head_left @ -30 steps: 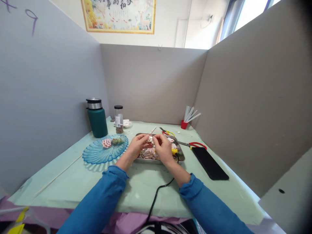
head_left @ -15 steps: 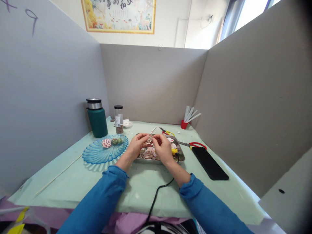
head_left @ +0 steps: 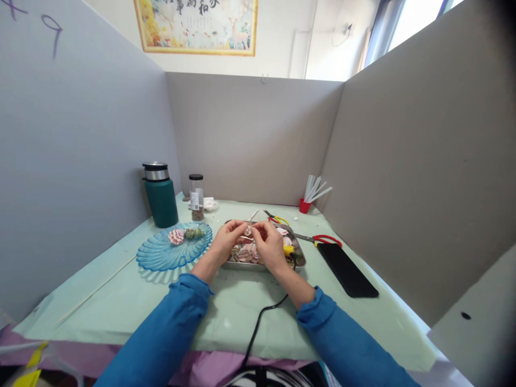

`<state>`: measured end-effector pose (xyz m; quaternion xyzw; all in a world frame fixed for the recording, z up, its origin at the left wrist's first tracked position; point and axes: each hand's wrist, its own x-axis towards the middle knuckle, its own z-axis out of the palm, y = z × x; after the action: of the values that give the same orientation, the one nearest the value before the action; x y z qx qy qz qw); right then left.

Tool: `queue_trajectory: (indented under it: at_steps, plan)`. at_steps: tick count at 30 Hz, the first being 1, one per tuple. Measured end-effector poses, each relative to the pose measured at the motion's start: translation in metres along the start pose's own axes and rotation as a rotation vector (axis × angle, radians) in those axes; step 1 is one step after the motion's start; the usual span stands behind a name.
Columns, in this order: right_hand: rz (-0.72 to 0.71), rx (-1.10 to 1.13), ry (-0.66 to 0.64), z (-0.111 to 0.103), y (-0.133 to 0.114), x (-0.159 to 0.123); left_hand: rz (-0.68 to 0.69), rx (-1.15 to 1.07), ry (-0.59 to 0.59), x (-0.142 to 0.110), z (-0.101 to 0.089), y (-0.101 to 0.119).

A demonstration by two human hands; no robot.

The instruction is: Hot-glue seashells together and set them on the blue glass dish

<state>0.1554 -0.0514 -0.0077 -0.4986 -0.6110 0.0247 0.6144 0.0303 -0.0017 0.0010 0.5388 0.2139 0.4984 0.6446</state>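
Observation:
Over the metal tray (head_left: 258, 267), my left hand (head_left: 229, 241) and my right hand (head_left: 269, 243) meet fingertip to fingertip. Between them they pinch a small pale seashell (head_left: 248, 231), partly covered by the fingers. Beneath the hands the tray holds a heap of pinkish and whitish shells (head_left: 246, 253). At its right side lies a yellow glue gun (head_left: 288, 250), mostly hidden by my right hand, its black cord (head_left: 258, 325) running toward the table's front edge.
To the left, a blue scalloped plate (head_left: 161, 262) carries a striped shell (head_left: 176, 237) and green shells (head_left: 193, 233). Behind stand a green flask (head_left: 161, 201) and a jar (head_left: 196, 196). Red-handled scissors (head_left: 326, 240), a black phone (head_left: 347, 270) and a red cup (head_left: 305, 206) of translucent sticks are right.
The small shell has turned slightly between my fingertips. Both arms and everything on the table stay in place.

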Motion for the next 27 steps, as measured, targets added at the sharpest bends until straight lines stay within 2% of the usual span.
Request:
queue_trajectory:
  at_steps: [11,20,27]
  plan:
    - [0.026,-0.039,0.021,-0.0007,0.0004,0.0008,0.037,0.131,0.061,0.0009,-0.0029,0.0001]
    - [0.043,-0.02,-0.118,0.0029,0.003,0.0009,0.067,0.132,0.176,0.0045,-0.007,-0.0035]
    - [0.048,-0.07,-0.137,0.0034,0.0044,0.0004,0.07,0.125,0.173,0.0048,-0.0072,-0.0043]
